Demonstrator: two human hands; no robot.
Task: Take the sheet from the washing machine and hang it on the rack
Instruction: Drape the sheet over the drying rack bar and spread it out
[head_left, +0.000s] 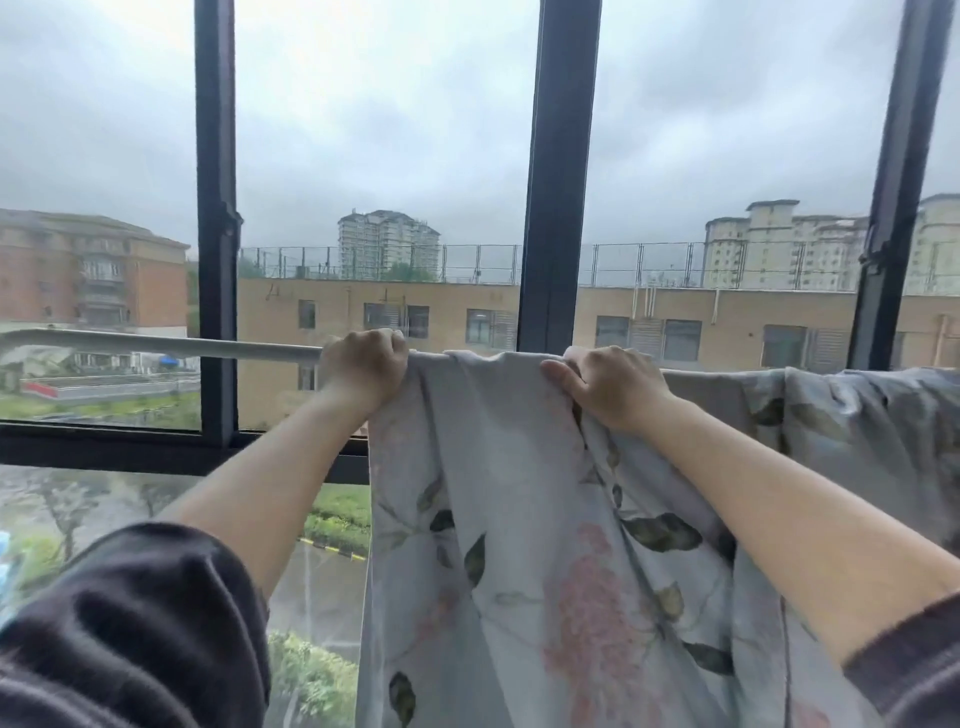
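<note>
My left hand (363, 366): raised to the rack rail (156, 343), knuckles up. The fingers (384, 339) are curled tight over the top of the rail, right at the sheet's left edge, and clamp that edge of the cloth against the bar.
My right hand (608, 387): just along the rail from my left, with a short stretch of draped cloth between them. The fingers (615, 356) are hooked over the top fold and the thumb lies along the front, so a bunch of fabric is pinched in my grip.
Sheet (519, 519): pale grey-blue with pink blooms and dark green leaves. It is draped over the rail and hangs straight down in front of me, between my forearms and past the bottom of the view. More of it lies gathered along the rail to my right, in heavy folds.
Rack rail: a pale round bar running level across the window. It is bare to the left of my left hand and covered by cloth from there to the right.
Sleeves: dark knit, pushed up both arms, the left sleeve (130, 623) near the elbow and the right sleeve (909, 660) at the frame's corner. Both forearms are bare.
Window frame (215, 234): dark uprights and a dark sill just behind the rail.
Outside: brick and tan buildings (415, 317), pale towers farther off, wet ground and green shrubs below, all under a grey overcast sky.
</note>
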